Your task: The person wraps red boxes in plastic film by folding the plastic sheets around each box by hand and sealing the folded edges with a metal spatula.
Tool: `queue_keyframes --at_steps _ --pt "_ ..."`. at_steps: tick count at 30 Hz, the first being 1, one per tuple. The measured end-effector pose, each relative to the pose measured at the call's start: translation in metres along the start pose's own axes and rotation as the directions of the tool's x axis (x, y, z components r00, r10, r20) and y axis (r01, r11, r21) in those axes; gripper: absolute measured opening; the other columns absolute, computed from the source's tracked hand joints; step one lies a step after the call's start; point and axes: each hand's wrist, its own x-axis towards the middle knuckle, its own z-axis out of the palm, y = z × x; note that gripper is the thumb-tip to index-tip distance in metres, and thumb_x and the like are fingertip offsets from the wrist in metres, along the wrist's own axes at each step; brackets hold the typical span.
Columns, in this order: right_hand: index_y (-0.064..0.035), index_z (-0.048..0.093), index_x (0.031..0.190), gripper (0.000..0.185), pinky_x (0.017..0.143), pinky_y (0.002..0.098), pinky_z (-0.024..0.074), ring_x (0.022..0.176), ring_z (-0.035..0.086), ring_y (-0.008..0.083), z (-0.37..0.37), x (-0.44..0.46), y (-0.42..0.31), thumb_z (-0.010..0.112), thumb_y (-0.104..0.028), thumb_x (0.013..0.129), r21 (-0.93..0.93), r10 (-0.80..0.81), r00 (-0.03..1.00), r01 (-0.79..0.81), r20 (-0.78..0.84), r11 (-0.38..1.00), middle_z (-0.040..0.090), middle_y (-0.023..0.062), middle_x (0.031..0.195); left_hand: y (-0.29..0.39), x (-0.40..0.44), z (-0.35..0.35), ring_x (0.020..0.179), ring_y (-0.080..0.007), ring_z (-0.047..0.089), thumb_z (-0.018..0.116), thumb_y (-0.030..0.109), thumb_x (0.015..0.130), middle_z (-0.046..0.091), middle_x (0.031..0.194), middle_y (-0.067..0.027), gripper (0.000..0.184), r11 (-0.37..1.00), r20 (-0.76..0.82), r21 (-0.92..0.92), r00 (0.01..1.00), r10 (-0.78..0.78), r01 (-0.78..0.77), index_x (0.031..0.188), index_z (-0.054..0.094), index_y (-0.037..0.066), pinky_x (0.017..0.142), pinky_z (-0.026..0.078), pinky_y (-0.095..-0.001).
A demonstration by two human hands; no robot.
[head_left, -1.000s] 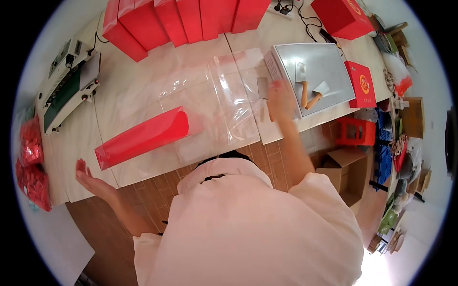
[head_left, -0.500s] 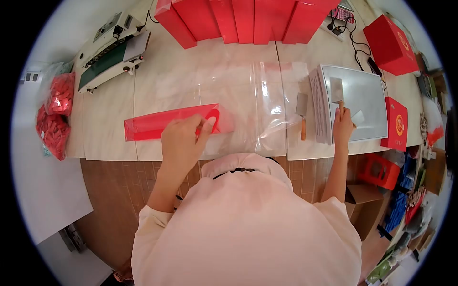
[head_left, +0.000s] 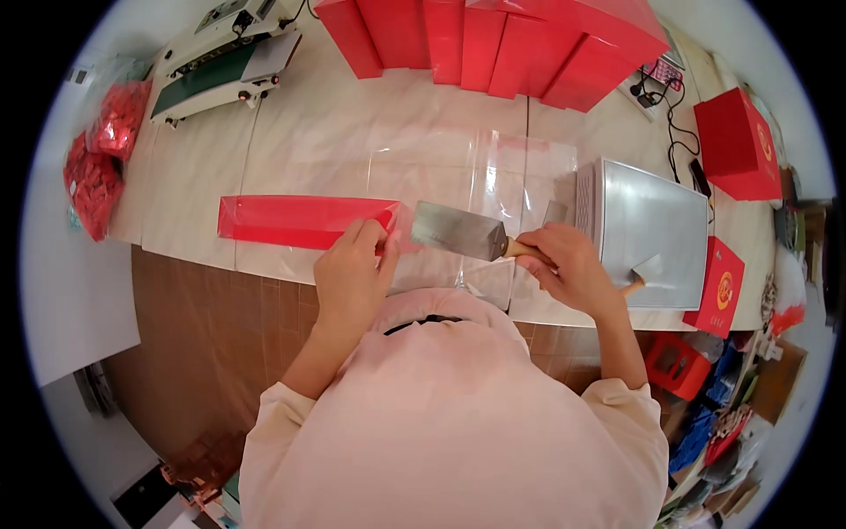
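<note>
My left hand [head_left: 352,264] is closed on the open right end of a red bag [head_left: 291,220], which lies flat along the table inside clear film. My right hand [head_left: 564,263] grips the wooden handle of a scraper [head_left: 458,231]. The scraper's wide metal blade points left, just right of the bag's end. Clear plastic sheets [head_left: 493,176] lie behind the blade. Another scraper [head_left: 555,212] is partly hidden behind my right hand. A further small scraper [head_left: 649,267] rests on the silver tray [head_left: 656,212].
Upright red boxes [head_left: 445,44] line the back. A sealing machine [head_left: 225,70] stands at the back left, near bags of red packets [head_left: 92,181]. Red gift boxes [head_left: 738,145] and black cables [head_left: 674,123] are at right. A red stool [head_left: 677,366] stands below the table.
My right hand has picked a scraper off the silver tray and carried it left beside the red bag. My left hand has come onto the bag's open end.
</note>
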Motion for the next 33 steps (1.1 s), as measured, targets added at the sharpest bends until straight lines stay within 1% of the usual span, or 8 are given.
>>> queue_keyframes --at_steps 3,11,17,19,20,22,25,33 --pt "-0.0005 0.063 0.091 0.018 0.057 0.0366 0.0418 0.061 0.055 0.027 0.0 0.008 0.003 0.072 -0.013 0.081 0.011 -0.03 0.998 0.029 0.057 1.0 0.058 0.0088 0.069 -0.003 -0.002 -0.002 0.054 -0.0253 0.055 0.062 0.021 0.089 0.055 0.072 -0.0057 0.021 0.989 0.031 -0.009 0.989 -0.146 0.146 0.076 0.052 0.007 0.049 0.042 -0.0373" --pt "-0.0007 0.063 0.093 0.017 0.056 0.0363 0.044 0.061 0.057 0.0276 0.008 0.021 0.007 0.071 -0.012 0.082 0.04 -0.055 0.991 0.051 0.119 0.998 0.06 0.0099 0.07 -0.016 -0.002 -0.001 0.057 -0.0254 0.056 0.062 0.022 0.09 0.052 0.079 -0.0049 0.021 0.976 -0.003 0.135 0.985 -0.171 0.17 0.078 0.053 0.007 0.048 0.043 -0.037" --pt "-0.0019 0.064 0.095 0.017 0.051 0.0347 0.0452 0.059 0.06 0.0268 0.009 0.027 -0.002 0.068 -0.016 0.086 0.033 -0.009 0.989 0.004 0.149 0.999 0.064 0.0092 0.075 -0.021 -0.002 0.005 0.076 -0.0242 0.058 0.067 0.02 0.086 0.055 0.087 -0.004 0.018 0.972 -0.011 0.079 0.975 -0.221 0.222 0.081 0.055 0.007 0.062 0.045 -0.0384" --pt "-0.0023 0.064 0.094 0.016 0.049 0.0344 0.0447 0.057 0.06 0.0264 0.011 0.032 -0.006 0.068 -0.016 0.087 0.019 -0.014 0.987 0.011 0.157 1.0 0.064 0.0085 0.075 -0.023 0.001 0.004 0.093 -0.0275 0.055 0.069 0.018 0.083 0.057 0.096 -0.0056 0.015 0.977 -0.115 0.111 0.979 -0.168 0.181 0.088 0.059 0.008 0.078 0.044 -0.0415" --pt "-0.0025 0.064 0.094 0.016 0.049 0.0347 0.0448 0.057 0.06 0.0265 0.013 0.035 -0.008 0.067 -0.017 0.088 0.009 -0.018 0.985 0.016 0.17 1.0 0.065 0.0081 0.075 -0.023 0.005 0.004 0.093 -0.0275 0.055 0.069 0.018 0.083 0.057 0.096 -0.0056 0.015 0.977 -0.116 0.109 0.978 -0.172 0.184 0.088 0.059 0.008 0.078 0.044 -0.0415" --pt "-0.0028 0.064 0.094 0.017 0.048 0.0349 0.0448 0.057 0.06 0.0266 0.017 0.041 -0.01 0.066 -0.019 0.088 -0.002 -0.022 0.982 0.023 0.185 1.0 0.065 0.0077 0.075 -0.023 0.01 0.004 0.101 -0.0304 0.053 0.069 0.015 0.081 0.058 0.106 -0.0076 0.018 0.977 -0.346 0.076 0.925 -0.159 0.197 0.097 0.063 0.009 0.089 0.039 -0.0438" --pt "-0.0036 0.063 0.093 0.018 0.048 0.0354 0.0449 0.056 0.059 0.0269 0.025 0.052 -0.01 0.064 -0.021 0.09 -0.005 -0.023 0.978 0.025 0.208 1.0 0.065 0.0074 0.076 -0.037 0.003 0.002 0.1 -0.0283 0.054 0.069 0.011 0.08 0.06 0.106 -0.0057 0.019 0.986 -0.217 0.103 0.97 -0.106 0.131 0.099 0.064 0.009 0.09 0.039 -0.0426" --pt "-0.0077 0.064 0.095 0.017 0.049 0.0358 0.0461 0.062 0.062 0.0262 0.04 0.076 -0.011 0.059 -0.024 0.092 -0.05 -0.012 0.973 0.024 0.23 0.998 0.067 0.0073 0.078 -0.048 -0.004 0.006 0.097 -0.0276 0.056 0.068 0.001 0.077 0.061 0.098 -0.0049 0.016 0.998 -0.244 0.065 0.969 0.028 -0.013 0.091 0.066 0.009 0.087 0.041 -0.041"
